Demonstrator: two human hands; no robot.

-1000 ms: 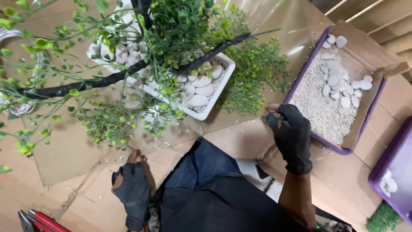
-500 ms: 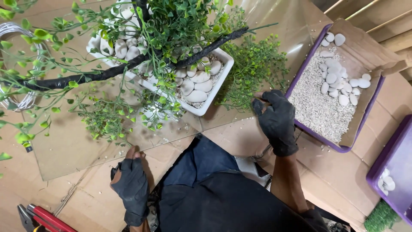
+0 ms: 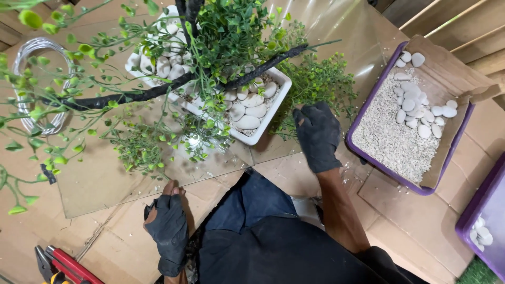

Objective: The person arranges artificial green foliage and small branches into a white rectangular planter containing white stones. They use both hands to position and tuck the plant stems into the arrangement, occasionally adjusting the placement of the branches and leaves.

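An artificial tree with black branches [image 3: 158, 92] and small green leaves stands in a white rectangular pot [image 3: 263, 108] topped with smooth white stones [image 3: 250, 113]. My right hand [image 3: 318, 134], in a black glove, reaches into the loose green sprigs [image 3: 321, 79] just right of the pot, fingers curled; whether it grips any sprig is hidden. My left hand [image 3: 168, 226], also gloved, rests flat on the cardboard floor [image 3: 105, 252] beside my knee, holding nothing.
A purple tray [image 3: 363, 150] lined with cardboard holds fine gravel and white stones at right. A second purple tray [image 3: 476, 221] shows at the right edge. A coil of silver wire [image 3: 31, 79] lies at left. Red-handled pliers [image 3: 58, 260] lie at bottom left.
My right hand has moved left and forward, from beside the purple tray to the green sprigs next to the pot. My left hand stays on the floor.
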